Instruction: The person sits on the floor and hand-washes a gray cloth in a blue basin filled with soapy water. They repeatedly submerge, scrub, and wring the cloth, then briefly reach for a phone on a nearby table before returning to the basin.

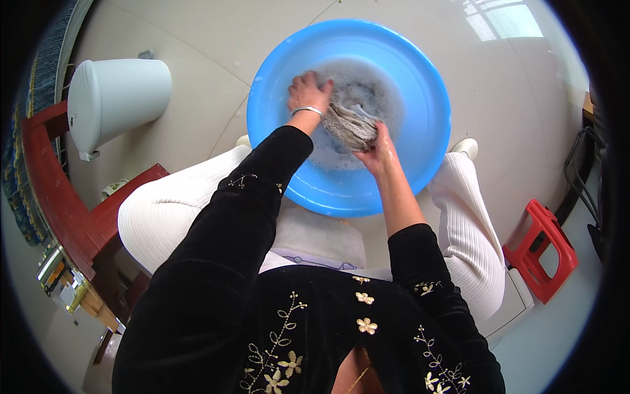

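A wide blue plastic basin (423, 123) stands on the floor between my knees, with cloudy, sudsy water (362, 81) in its bottom. Across the basin's middle lies a bunched, wet grey-beige textured cloth (352, 125). My right hand (380, 150) grips the cloth's near right end, thumb on top. At its far left end is my left hand (310, 93), motion-blurred, fingers apart over the suds and a silver bangle on the wrist. The underside of that hand is hidden. Pale fabric (363, 112) shows beside the grey cloth.
A white lidded bin (130, 93) is at the left, near a dark red wooden frame (54, 182). To the right stands a red plastic stool (541, 251), with black cables (583, 172) behind it. Pale tiles (206, 59) cover the floor.
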Action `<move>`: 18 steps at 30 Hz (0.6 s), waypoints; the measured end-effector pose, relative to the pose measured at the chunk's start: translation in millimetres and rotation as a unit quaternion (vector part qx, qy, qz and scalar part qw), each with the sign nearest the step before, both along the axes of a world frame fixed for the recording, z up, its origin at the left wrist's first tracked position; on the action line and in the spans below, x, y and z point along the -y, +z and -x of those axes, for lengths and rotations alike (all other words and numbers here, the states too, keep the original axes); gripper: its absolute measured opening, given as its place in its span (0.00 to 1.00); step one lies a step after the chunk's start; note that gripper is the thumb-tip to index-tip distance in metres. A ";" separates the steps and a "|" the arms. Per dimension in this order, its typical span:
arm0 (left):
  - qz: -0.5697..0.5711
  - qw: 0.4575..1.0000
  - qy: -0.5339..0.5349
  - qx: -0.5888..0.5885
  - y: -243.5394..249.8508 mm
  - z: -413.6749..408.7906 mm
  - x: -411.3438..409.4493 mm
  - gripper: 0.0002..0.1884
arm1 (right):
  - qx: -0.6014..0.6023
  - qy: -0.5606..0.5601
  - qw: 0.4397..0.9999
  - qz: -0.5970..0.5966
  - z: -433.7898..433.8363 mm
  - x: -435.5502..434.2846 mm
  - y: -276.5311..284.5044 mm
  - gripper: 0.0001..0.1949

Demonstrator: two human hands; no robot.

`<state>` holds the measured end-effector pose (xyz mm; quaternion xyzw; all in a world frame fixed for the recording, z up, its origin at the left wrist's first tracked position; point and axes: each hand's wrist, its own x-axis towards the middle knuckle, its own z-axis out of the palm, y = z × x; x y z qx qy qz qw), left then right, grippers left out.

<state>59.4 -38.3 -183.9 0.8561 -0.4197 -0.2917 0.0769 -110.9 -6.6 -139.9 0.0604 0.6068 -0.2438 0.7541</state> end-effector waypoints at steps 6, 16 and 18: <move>-0.020 0.985 -0.138 -0.100 -37.3 58.4 -59.9 0.27 | 0.017 0.004 0.996 -0.087 10.5 -22.2 -27.3 0.38; 0.038 0.956 -0.169 -0.235 97.4 120.9 -69.9 0.20 | 0.140 -0.080 0.986 0.034 54.5 -27.0 -77.2 0.28; 0.039 0.973 -0.145 -0.178 54.8 98.0 -49.0 0.22 | 0.122 -0.080 0.989 0.021 28.6 -19.3 -68.0 0.26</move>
